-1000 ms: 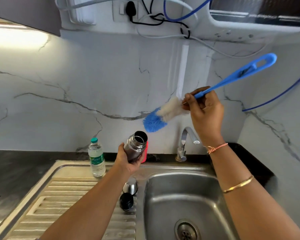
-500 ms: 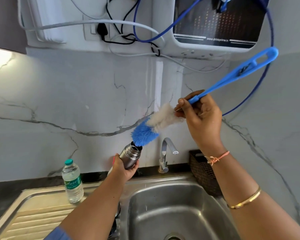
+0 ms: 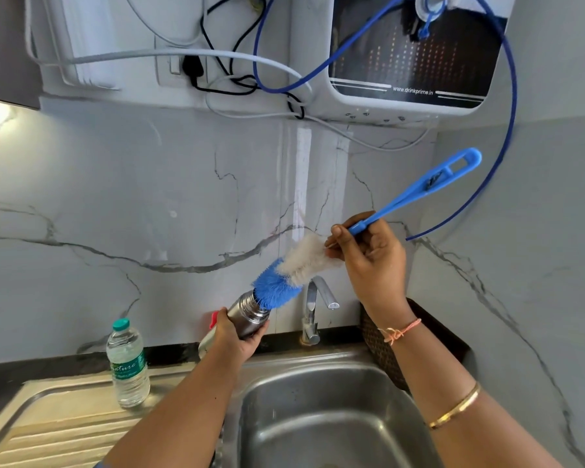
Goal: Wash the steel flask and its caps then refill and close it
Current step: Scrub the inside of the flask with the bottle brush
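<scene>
Head view: the left hand wraps its fingers round the tilted, uncapped cylindrical steel flask, held above the far-left rim of the stainless steel sink. The right hand pinches the long blue-handled bottle brush — its blue bristle tip is at the flask's mouth. 1 clear plastic water bottle stands to the left.

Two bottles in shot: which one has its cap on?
The clear plastic water bottle standing on the drainboard, with its green cap. The steel flask in the left hand is open-mouthed, bottle brush bristles at its neck.
</scene>
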Demonstrator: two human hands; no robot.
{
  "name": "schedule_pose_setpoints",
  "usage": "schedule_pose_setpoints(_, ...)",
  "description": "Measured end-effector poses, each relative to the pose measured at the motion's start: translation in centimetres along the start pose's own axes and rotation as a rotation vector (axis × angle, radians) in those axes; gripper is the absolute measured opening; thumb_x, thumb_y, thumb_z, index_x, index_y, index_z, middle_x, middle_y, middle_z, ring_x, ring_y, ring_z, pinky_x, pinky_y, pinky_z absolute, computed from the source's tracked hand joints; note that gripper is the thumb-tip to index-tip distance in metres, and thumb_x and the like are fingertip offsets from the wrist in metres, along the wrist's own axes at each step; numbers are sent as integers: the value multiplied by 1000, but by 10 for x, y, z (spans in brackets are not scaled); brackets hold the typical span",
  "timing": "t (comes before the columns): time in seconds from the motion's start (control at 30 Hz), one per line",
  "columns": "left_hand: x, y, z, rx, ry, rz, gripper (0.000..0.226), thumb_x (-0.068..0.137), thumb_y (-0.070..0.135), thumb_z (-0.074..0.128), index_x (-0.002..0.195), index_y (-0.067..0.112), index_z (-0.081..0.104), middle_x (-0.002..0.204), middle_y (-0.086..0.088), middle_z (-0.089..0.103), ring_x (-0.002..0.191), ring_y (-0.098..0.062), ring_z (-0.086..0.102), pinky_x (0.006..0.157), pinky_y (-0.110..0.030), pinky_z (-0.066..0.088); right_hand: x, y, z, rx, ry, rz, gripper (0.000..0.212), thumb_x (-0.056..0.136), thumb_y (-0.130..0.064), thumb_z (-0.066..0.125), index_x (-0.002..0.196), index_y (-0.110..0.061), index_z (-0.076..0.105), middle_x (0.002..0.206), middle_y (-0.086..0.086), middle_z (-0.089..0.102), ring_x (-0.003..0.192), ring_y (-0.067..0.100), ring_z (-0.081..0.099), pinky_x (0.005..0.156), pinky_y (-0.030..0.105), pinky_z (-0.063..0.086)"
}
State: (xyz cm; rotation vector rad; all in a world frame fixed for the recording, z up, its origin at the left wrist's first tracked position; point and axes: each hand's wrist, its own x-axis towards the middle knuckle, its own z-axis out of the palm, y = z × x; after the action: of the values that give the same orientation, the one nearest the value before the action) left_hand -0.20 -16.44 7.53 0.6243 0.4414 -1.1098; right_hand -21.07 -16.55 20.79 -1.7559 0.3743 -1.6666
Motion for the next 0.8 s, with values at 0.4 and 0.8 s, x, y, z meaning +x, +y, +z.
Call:
schedule_pose_setpoints(0.4, -13, -4, 5, 58, 10, 55, 68, 80, 30, 74, 131, 7, 36, 122, -15, 58, 105, -33, 62, 90, -50, 53, 4, -8, 1, 54, 21, -1, 11, 88, -5, 61, 84, -13, 56, 71, 2, 67, 65, 13, 68, 68, 28, 59)
schedule_pose_setpoints(0.8, -18, -14, 2, -25, -20, 12, 61, 76, 31, 77, 124, 9, 47, 111, -13, 64, 96, -31, 66, 83, -45, 57, -7, 14, -9, 70, 170, 180, 10, 87, -14, 64, 84, -18, 55, 73, 2, 69, 71, 18, 69, 72, 36, 58)
